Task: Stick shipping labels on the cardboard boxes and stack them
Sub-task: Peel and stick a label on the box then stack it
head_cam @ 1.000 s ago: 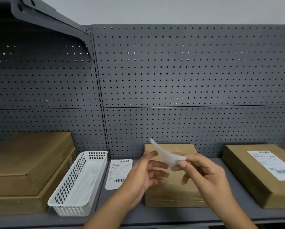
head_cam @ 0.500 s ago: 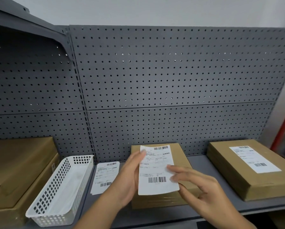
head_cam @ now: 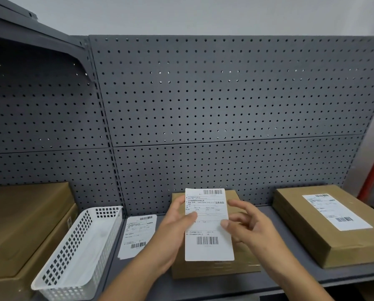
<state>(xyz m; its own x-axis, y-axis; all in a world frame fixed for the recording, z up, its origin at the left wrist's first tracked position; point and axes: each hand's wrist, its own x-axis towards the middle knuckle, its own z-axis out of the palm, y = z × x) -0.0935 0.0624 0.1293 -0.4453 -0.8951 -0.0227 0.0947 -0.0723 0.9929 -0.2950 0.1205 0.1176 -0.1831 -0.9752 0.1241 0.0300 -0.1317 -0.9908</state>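
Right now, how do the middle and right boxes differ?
The right box carries a stuck label; the middle box shows none, only a loose label the left hand holds in front of it. The right box sits angled; the middle box sits square. Both are flat brown cardboard.

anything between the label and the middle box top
Nothing visible does. The left hand pinches the label over the middle box, right hand at its edge; the box top showing beside it is bare.
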